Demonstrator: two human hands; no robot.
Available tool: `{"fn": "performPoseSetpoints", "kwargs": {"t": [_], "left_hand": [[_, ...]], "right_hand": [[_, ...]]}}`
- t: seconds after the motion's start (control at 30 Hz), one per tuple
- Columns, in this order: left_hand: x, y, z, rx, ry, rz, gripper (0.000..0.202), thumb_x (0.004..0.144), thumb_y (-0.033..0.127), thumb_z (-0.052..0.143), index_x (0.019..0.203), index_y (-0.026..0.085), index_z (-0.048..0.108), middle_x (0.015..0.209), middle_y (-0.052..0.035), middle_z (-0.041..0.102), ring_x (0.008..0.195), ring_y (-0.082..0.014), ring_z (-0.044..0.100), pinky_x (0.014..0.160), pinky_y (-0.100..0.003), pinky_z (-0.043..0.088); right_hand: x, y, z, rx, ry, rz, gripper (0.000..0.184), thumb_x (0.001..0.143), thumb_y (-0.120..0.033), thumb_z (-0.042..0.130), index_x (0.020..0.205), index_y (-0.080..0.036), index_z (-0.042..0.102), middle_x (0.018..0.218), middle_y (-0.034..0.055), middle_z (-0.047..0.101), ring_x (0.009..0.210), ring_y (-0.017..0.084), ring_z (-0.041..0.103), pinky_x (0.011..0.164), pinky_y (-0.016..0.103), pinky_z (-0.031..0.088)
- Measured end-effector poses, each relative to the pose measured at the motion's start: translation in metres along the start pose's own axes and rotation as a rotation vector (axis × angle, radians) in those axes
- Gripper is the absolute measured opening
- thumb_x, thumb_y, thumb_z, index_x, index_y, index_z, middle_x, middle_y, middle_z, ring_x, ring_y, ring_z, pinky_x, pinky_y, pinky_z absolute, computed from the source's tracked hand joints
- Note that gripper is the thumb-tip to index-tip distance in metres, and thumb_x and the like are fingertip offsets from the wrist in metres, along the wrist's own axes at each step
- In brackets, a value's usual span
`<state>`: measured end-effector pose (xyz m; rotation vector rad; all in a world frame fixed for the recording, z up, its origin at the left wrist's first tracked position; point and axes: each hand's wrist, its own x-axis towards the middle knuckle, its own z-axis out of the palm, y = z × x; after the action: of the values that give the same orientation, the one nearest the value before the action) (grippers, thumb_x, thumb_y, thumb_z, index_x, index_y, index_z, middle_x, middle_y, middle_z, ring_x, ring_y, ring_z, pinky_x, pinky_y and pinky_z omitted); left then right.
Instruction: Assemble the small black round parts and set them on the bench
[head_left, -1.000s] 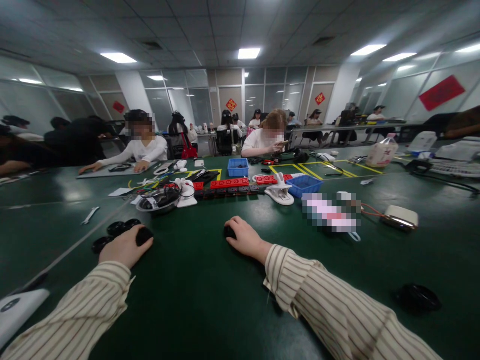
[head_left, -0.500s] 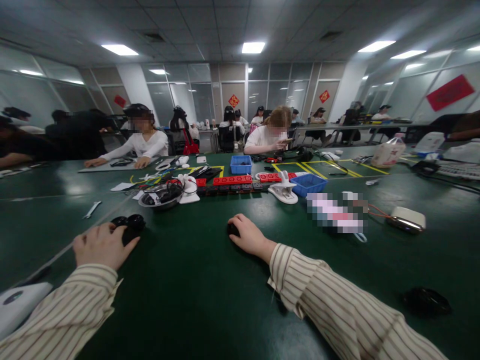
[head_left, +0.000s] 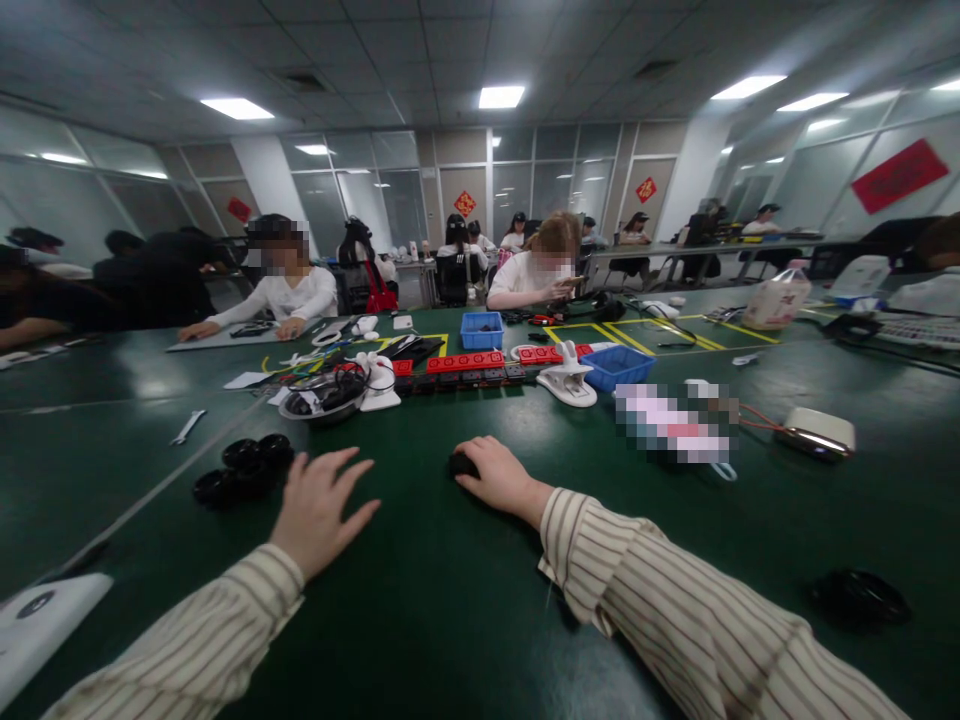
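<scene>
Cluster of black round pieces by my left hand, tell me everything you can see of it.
The cluster is several rounded, glossy black pieces that look like hard plastic, grouped closely on the green table. Some look hollow, like rings or shallow cups; the exact count and shape are too dark and blurred to tell. It lies just left of your left hand, whose spread fingers do not grip it; whether the hand's edge touches the nearest piece is unclear.

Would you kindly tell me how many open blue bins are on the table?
2: the far bin, just behind the red blocks, and the near bin, beside the white clip. A blue patch at the far right is unclear.
</scene>
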<state>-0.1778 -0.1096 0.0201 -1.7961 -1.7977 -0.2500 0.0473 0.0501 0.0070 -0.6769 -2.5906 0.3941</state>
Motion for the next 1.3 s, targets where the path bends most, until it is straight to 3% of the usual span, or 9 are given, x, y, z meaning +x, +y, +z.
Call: {"fn": "performPoseSetpoints", "kwargs": {"t": [0.07,0.23,0.3,0.47,0.6,0.73,0.9,1.1,1.3], "left_hand": [[0.01,0.034,0.004,-0.181,-0.048,0.113,0.047,0.08,0.048,0.045,0.119,0.022,0.045,0.122,-0.011,0.047,0.115,-0.0266,0.041,0.103,-0.052,0.017],[0.05,0.085,0.023,-0.509,-0.064,-0.006,0.063,0.079,0.053,0.043,0.129,0.016,0.031,0.131,-0.0138,0.038,0.123,-0.0269,0.032,0.104,-0.053,0.017],[0.066,0.09,0.032,-0.619,-0.09,-0.016,0.066,0.078,0.052,0.045,0.129,0.014,0.03,0.133,-0.0146,0.037,0.124,-0.0278,0.031,0.105,-0.054,0.014],[0.083,0.091,0.046,-0.954,-0.227,0.029,0.064,0.083,0.043,0.045,0.134,0.015,0.02,0.123,-0.012,0.049,0.11,-0.0208,0.048,0.096,-0.039,0.037],[0.083,0.092,0.043,-0.853,-0.268,0.136,0.035,0.081,0.035,0.051,0.113,0.019,0.052,0.106,-0.0066,0.059,0.1,-0.0206,0.052,0.09,-0.036,0.04],[0.082,0.092,0.039,-0.749,-0.254,0.19,0.026,0.082,0.032,0.05,0.105,0.021,0.056,0.102,-0.0052,0.057,0.099,-0.0199,0.05,0.089,-0.035,0.04],[0.081,0.073,0.045,-0.546,-0.292,0.068,0.03,0.084,0.032,0.044,0.112,0.026,0.055,0.102,-0.0065,0.053,0.098,-0.0222,0.048,0.087,-0.038,0.04],[0.071,0.015,0.059,-0.281,-0.334,-0.148,0.039,0.086,0.035,0.035,0.122,0.029,0.048,0.107,-0.009,0.052,0.096,-0.0256,0.049,0.08,-0.041,0.043],[0.039,-0.034,0.056,-0.067,-0.376,-0.211,0.046,0.085,0.033,0.031,0.129,0.025,0.039,0.109,-0.0113,0.054,0.099,-0.0273,0.049,0.079,-0.04,0.042]], "right_hand": [[0.0,0.001,0.001,0.01,0.007,-0.019,0.035,0.074,-0.031,0.063,0.105,-0.016,0.055,0.098,0.0083,0.056,0.094,0.02,0.049,0.084,0.034,0.04],[0.0,0.0,0.002,0.099,0.041,-0.049,0.053,0.071,-0.042,0.064,0.114,-0.015,0.048,0.106,0.0102,0.052,0.098,0.021,0.048,0.087,0.036,0.039],[-0.001,0.0,0.001,0.152,0.105,-0.06,0.056,0.073,-0.042,0.062,0.118,-0.014,0.044,0.111,0.0112,0.049,0.103,0.021,0.046,0.09,0.036,0.038],[-0.001,0.004,0.001,0.296,0.351,-0.034,0.028,0.087,-0.034,0.041,0.106,-0.015,0.049,0.105,0.0089,0.049,0.099,0.018,0.046,0.088,0.033,0.039],[0.001,0.012,0.005,0.354,0.491,0.044,0.031,0.09,-0.036,0.033,0.106,-0.014,0.047,0.102,0.0091,0.049,0.09,0.017,0.048,0.082,0.033,0.042],[0.004,0.017,0.009,0.367,0.517,0.082,0.032,0.09,-0.038,0.031,0.105,-0.015,0.047,0.101,0.0094,0.049,0.09,0.018,0.048,0.081,0.033,0.042],[0.004,0.018,0.008,0.366,0.493,0.116,0.031,0.089,-0.037,0.031,0.104,-0.015,0.047,0.101,0.0091,0.05,0.088,0.017,0.049,0.08,0.033,0.042],[0.004,0.017,0.006,0.34,0.378,0.129,0.026,0.09,-0.032,0.033,0.099,-0.015,0.051,0.095,0.0073,0.052,0.089,0.017,0.049,0.082,0.031,0.04],[0.005,0.016,0.007,0.342,0.29,0.11,0.025,0.09,-0.033,0.034,0.093,-0.016,0.053,0.092,0.0063,0.054,0.09,0.017,0.05,0.083,0.03,0.04]]}}
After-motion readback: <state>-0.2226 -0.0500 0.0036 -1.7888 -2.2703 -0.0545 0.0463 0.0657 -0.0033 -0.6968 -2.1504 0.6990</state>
